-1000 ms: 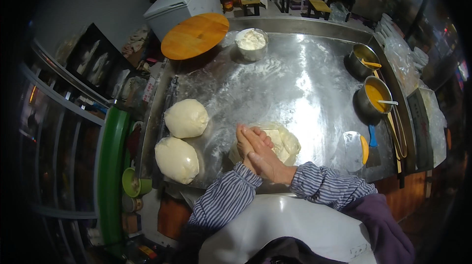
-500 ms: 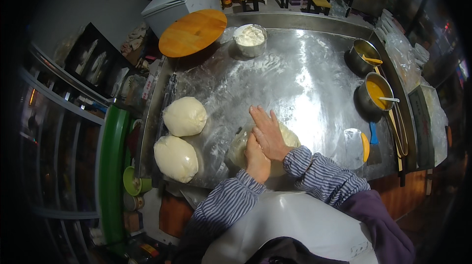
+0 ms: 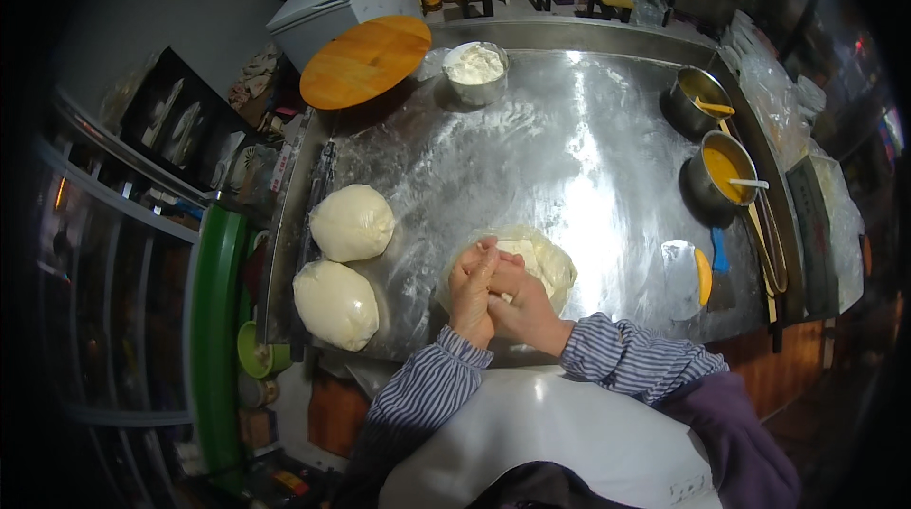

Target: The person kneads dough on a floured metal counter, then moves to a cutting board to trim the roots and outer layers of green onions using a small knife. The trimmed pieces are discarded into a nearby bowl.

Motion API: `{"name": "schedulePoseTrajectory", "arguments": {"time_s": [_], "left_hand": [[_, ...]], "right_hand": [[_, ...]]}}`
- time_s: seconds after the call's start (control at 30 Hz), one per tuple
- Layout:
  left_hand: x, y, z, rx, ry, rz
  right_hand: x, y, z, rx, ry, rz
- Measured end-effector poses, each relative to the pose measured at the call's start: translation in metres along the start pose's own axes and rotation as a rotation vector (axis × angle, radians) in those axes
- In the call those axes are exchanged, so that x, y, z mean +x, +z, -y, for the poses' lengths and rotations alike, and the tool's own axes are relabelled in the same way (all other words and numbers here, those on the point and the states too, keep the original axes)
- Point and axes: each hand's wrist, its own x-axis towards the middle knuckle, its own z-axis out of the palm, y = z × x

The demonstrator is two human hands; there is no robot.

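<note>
Over a round, pale mass of dough near the table's front edge, my two hands are brought together. My left hand stands on its side, its fingers closed against the other hand. My right hand is curled, its fingertips tucked into the left palm. Whether anything lies between them is hidden. The dough has a lighter, folded-looking patch on top, and my hands cover its near left part. To the left sit two smooth dough balls, a far one and a near one, which look wrapped in clear plastic.
The metal table is dusted with flour. At its far side stand a bowl of flour and a round wooden board. Along the right are two metal pots with yellow contents, a scraper with a yellow handle and a blue-handled tool.
My right hand has drawn back from its flat, stretched pose and curled into the left. More of the dough's top shows. The whole view has shifted slightly.
</note>
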Motion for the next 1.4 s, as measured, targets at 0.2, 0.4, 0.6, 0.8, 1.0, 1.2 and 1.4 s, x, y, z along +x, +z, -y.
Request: {"name": "schedulePoseTrajectory", "arguments": {"time_s": [0.2,0.4,0.6,0.8,1.0,1.2,1.4], "left_hand": [[0.007,-0.001,-0.026,-0.116,0.150,0.418],[0.006,0.006,-0.019,-0.200,0.079,0.016],[0.003,-0.001,-0.013,-0.145,-0.072,-0.141],[-0.020,0.015,0.011,-0.956,-0.127,0.610],[-0.017,0.012,0.009,-0.282,-0.036,0.267],[-0.007,-0.001,0.012,-0.109,0.055,0.054],[-0.003,0.000,0.014,-0.043,0.164,0.039]], "right_hand": [[-0.001,0.002,0.008,1.159,0.600,-0.111],[-0.002,-0.009,-0.012,0.085,-0.115,0.073],[0.000,-0.031,-0.012,-0.243,-0.325,0.117],[0.022,-0.022,0.002,-0.429,-0.296,0.199],[0.052,-0.018,-0.019,-0.714,-0.014,0.014],[0.008,0.008,-0.008,-0.331,0.078,0.215],[0.001,0.015,0.009,-0.114,0.154,0.182]]}}
